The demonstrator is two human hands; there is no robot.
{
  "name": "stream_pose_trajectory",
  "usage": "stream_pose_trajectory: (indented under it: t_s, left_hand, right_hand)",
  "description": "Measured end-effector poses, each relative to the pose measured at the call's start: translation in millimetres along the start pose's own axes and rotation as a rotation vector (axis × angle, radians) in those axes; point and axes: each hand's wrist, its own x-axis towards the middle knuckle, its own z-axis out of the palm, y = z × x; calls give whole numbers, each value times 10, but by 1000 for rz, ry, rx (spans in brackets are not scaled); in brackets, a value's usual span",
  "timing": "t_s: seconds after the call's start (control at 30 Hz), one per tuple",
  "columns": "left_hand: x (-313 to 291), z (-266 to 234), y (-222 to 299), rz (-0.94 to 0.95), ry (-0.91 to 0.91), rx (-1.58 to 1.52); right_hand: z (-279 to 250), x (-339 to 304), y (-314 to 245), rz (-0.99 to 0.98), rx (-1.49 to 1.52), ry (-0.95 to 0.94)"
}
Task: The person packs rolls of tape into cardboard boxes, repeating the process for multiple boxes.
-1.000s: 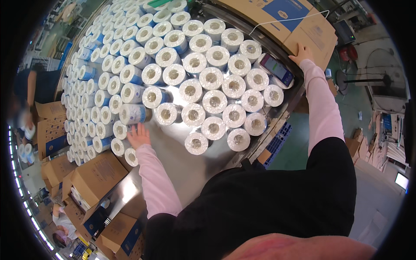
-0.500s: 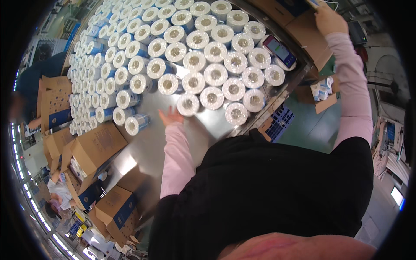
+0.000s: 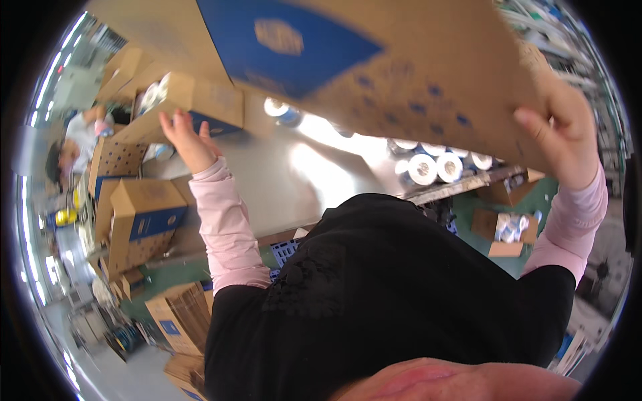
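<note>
A large brown cardboard box point(image 3: 428, 60) with a blue printed panel hangs across the top of the view, over the metal table point(image 3: 261, 180). My right hand point(image 3: 565, 127) grips its right edge, thumb on the near face and the other fingers partly hidden. To the left, my left hand point(image 3: 188, 139) is raised with its fingers apart and nothing in it. It is nearest to an open cardboard box point(image 3: 217, 103) with white contents. Below the held box, several white rolls with blue sides point(image 3: 422, 169) stand at the table's right edge; the held box hides most of the others.
Another open brown box point(image 3: 144, 217) stands at the table's left edge. A person in a white top point(image 3: 81, 140) is at the far left. On the green floor to the right sits a small box of rolls point(image 3: 509, 227). Flattened cardboard point(image 3: 179, 317) lies at lower left.
My right hand has brought the cardboard box in from the upper right, over the table. My left hand has moved left and up, away from the rolls. The view has turned leftward.
</note>
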Motion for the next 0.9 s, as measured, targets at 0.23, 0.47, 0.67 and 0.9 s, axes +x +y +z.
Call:
stream_pose_trajectory:
  t_s: [0.23,0.47,0.67,0.9]
  left_hand:
    - [-243,-621,614,-20,68,6]
    - [-565,-783,968,109,68,55]
    - [57,-953,260,142,87,56]
    - [-134,-1168,478,-146,-35,-47]
  right_hand:
    - [510,219,-802,-297,86,-682]
    - [302,267,-640,-324,46,-777]
    - [1688,820,-780,-233,-216,-1023]
    - [1614,662,-111,10,576,-931]
